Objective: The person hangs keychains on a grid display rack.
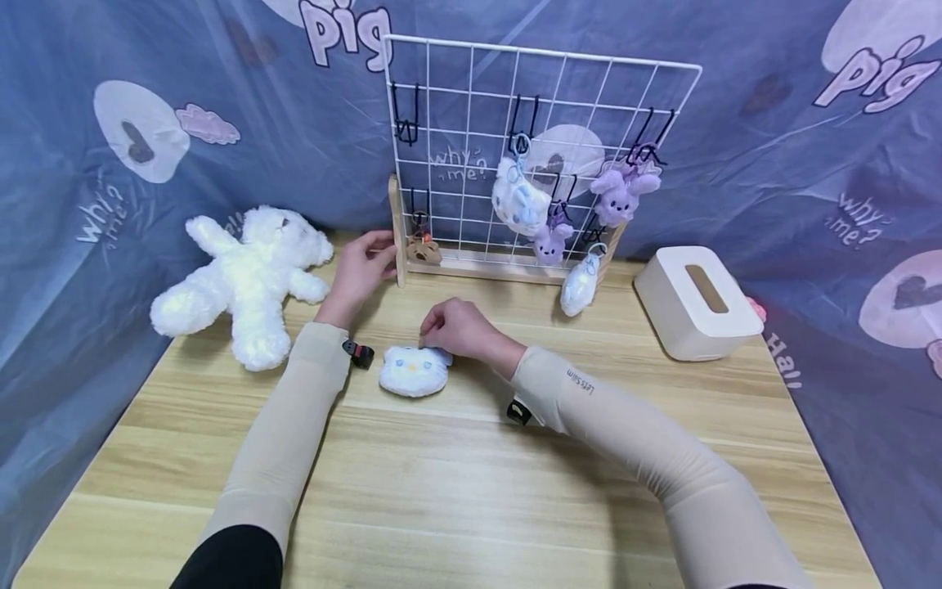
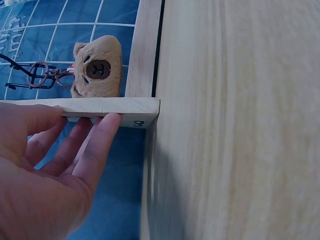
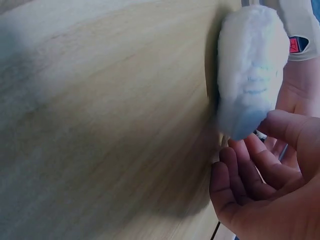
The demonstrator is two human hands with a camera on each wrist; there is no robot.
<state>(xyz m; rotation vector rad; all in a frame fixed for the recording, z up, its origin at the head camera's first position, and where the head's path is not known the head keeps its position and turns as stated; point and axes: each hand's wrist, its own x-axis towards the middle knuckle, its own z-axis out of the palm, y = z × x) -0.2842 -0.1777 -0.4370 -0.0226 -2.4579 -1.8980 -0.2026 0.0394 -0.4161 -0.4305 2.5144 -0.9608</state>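
My left hand [image 1: 361, 274] holds the wooden side post [image 1: 398, 237] of a white wire grid rack [image 1: 471, 123]. In the left wrist view, its thumb and fingers lie on opposite faces of the post [image 2: 107, 105], beside a brown plush keychain [image 2: 107, 52]. A white plush keychain [image 1: 414, 378] with a cat-like face lies on the table. At its upper edge my right hand [image 1: 464, 329] pinches it. The right wrist view shows the thumb against the bluish end of the plush [image 3: 250, 65]; the exact spot gripped is partly hidden by the fingers.
On the rack's black hooks hang a white-and-blue plush [image 1: 518, 200], two purple rabbit plushes [image 1: 618, 196] and a small white plush [image 1: 579, 286]. A white teddy bear [image 1: 253, 278] lies at the left. A tissue box [image 1: 692, 303] stands at the right.
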